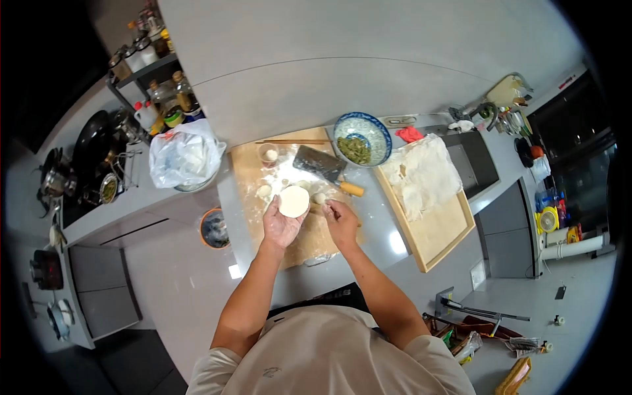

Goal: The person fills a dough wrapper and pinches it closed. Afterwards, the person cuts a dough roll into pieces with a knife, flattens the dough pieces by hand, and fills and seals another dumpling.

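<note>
A round, flat dough wrapper (293, 201) rests on the palm and fingers of my left hand (283, 227), the thumb at its edge. Just right of it, my right hand (342, 226) is curled low over the board with its fingertips together. What those fingers hold, if anything, is hard to make out; a brownish stick-like end shows beside them. A small dough piece (320, 197) lies by the right fingertips, and another dough piece (264, 191) sits to the left. Beneath both hands is a floured wooden board (247, 168).
A cleaver (318, 163) with a wooden handle lies behind the hands. Near it stands a patterned bowl (380, 135) of green filling. Chopsticks (293, 141) and a small cup (268, 155) are at the back. A wooden tray (434, 243) with a floury cloth (424, 174) is at right.
</note>
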A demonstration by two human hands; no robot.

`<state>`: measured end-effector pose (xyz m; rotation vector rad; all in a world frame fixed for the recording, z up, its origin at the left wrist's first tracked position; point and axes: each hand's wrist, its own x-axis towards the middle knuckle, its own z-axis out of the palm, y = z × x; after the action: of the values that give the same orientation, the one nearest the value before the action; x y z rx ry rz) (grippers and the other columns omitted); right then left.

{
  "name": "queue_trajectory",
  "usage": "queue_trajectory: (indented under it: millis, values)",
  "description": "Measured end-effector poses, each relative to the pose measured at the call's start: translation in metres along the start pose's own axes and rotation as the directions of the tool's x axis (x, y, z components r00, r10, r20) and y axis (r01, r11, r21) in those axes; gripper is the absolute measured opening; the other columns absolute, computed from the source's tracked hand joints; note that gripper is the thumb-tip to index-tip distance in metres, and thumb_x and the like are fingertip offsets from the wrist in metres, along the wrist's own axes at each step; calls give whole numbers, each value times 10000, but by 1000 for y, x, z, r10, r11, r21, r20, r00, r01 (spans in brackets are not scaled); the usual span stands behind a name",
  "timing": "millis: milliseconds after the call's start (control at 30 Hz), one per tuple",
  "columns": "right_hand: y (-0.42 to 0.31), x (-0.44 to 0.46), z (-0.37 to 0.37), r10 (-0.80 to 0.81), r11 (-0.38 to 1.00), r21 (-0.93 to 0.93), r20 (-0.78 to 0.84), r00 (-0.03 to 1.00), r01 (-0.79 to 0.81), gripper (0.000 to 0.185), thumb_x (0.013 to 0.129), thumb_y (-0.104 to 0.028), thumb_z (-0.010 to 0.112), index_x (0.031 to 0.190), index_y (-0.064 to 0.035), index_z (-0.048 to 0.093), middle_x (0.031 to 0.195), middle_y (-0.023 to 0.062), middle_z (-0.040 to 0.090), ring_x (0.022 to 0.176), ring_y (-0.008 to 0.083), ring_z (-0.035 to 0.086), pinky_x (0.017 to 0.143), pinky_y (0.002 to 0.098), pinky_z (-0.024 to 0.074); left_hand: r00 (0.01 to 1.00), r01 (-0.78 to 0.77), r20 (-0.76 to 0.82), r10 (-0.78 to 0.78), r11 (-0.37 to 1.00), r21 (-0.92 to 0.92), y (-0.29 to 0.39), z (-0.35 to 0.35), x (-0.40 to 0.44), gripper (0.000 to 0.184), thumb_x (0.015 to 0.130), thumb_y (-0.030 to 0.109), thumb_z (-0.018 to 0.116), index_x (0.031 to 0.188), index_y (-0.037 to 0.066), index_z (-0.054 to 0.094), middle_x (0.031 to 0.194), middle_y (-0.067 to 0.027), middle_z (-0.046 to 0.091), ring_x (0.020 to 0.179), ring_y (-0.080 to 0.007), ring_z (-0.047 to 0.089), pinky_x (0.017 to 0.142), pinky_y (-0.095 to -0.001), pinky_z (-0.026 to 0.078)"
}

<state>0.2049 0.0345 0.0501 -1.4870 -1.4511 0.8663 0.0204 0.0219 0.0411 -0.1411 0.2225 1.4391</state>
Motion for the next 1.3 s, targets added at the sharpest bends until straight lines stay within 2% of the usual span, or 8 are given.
queue_trajectory:
  millis: [100,233,300,367,500,733,1067,1300]
  values:
    - [-7,26,-9,-268,951,-166,-34,963,259,217,864,-115,804,1081,-97,794,922,106,716,889,316,675,792,415,546,998,49,-31,-50,999,-14,-22,-12,22,530,1116,472,438,1469,93,552,1451,-123,638,1363,-329,584,1131,-520,487]
    - [-13,59,-40,-439,698,-401,416,797,593,212,844,-148,780,1051,-175,813,980,82,680,946,305,636,804,446,528,986,124,111,-128,991,40,-44,-20,59,625,1127,570,317,1474,103,545,1449,-113,638,1347,-323,594,1108,-506,502]
    - [3,79,-55,-426,726,-371,419,802,579,241,843,-178,786,1083,-180,807,998,82,666,964,317,636,811,455,539,982,132,130,-140,989,69,-59,-17,80,631,1120,584,330,1454,95,548,1437,-122,641,1338,-325,600,1106,-507,511]
    - [24,96,-74,-405,845,-301,181,896,442,273,844,-179,790,1117,-180,800,965,82,651,957,320,634,813,461,547,973,47,-230,-14,989,141,-78,-9,96,626,1118,586,334,1426,90,559,1429,-135,642,1326,-335,605,1102,-507,519]
    - [65,150,-126,-348,844,-408,74,935,347,447,837,-186,816,1275,-165,731,1015,107,630,949,331,637,808,450,554,966,4,-257,21,996,93,-112,13,126,602,1121,563,366,1425,75,546,1423,-146,635,1319,-353,606,1090,-540,522]
    - [108,216,-138,-481,761,-210,452,751,614,407,880,-50,742,1280,-120,730,998,126,657,930,332,661,814,423,569,928,-42,-358,102,984,173,-142,14,165,540,1126,549,390,1373,106,577,1349,-101,669,1265,-308,634,1072,-500,519]
    - [82,235,-141,-260,946,-136,214,941,293,267,953,-50,701,1217,-48,737,1087,190,731,939,370,712,824,416,584,897,6,-419,139,945,326,-138,24,192,531,1130,564,368,1344,124,574,1323,-49,665,1259,-248,619,1087,-460,492]
    - [95,231,-129,-198,970,-96,209,958,222,217,1031,-177,708,1196,-48,767,995,151,769,781,209,697,725,323,558,901,68,-425,83,942,328,-143,18,206,596,1123,601,324,1424,136,543,1413,-49,634,1344,-261,568,1161,-500,412]
